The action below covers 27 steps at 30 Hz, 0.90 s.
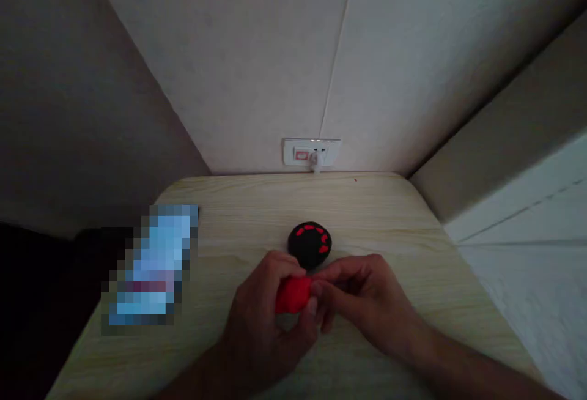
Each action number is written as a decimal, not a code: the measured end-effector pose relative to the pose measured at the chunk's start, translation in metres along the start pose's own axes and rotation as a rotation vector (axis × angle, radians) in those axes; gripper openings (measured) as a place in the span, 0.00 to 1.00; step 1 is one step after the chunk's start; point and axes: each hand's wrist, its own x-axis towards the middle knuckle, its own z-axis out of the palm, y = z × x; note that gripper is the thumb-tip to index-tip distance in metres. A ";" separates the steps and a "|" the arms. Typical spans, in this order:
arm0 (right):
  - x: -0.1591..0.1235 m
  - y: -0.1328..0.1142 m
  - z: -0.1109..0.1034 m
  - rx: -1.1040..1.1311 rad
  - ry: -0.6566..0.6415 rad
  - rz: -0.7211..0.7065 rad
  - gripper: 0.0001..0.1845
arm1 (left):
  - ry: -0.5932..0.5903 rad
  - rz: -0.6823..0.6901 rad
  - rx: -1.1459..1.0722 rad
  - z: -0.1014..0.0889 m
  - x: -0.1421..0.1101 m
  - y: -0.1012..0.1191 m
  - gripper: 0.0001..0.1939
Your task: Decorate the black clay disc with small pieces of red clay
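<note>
My left hand (268,311) is wrapped round a red lump of modelling clay (292,295), with fingers above it and thumb below. At the lump's right edge, my right hand (360,293) pinches with thumb and forefinger; whether a small bit sits between those fingertips is hidden. Just beyond both hands lies a round black disc (308,248), which looks like clay too. Several small red pieces (323,239) line its upper and right rim in a curve. The fingers of my left hand come close to its near edge.
All this is on a pale wood-grain table (243,210). A phone-like device (153,259), blurred by pixels, lies at the left edge. Behind the table, a plug sits in a wall socket (312,152). A tiny red speck (355,180) lies at the back.
</note>
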 end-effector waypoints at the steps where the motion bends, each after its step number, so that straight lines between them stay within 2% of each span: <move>1: 0.000 0.002 0.000 -0.002 0.027 -0.006 0.10 | -0.006 -0.011 -0.005 0.001 0.001 0.000 0.13; 5: -0.001 0.007 -0.001 -0.093 0.118 -0.094 0.08 | -0.030 -0.056 -0.036 0.002 0.004 0.001 0.14; 13: -0.004 0.003 -0.001 -0.420 0.242 -0.419 0.04 | -0.030 -0.151 -0.137 -0.001 0.002 0.003 0.15; 17: -0.005 -0.003 -0.001 -0.406 0.389 -0.553 0.04 | -0.010 -0.225 -0.275 -0.007 0.003 0.001 0.08; 19: -0.004 -0.003 -0.002 -0.387 0.419 -0.577 0.03 | -0.045 -0.269 -0.322 -0.010 0.004 0.000 0.07; 21: -0.004 0.000 -0.004 -0.448 0.367 -0.597 0.01 | -0.100 -0.270 -0.343 -0.011 0.005 0.000 0.06; 25: -0.005 0.003 -0.006 -0.702 0.170 -0.715 0.03 | -0.210 -0.257 -0.387 -0.009 0.005 0.001 0.08; 27: -0.006 0.003 -0.007 -0.773 0.136 -0.778 0.05 | -0.237 -0.296 -0.390 -0.006 0.004 0.002 0.09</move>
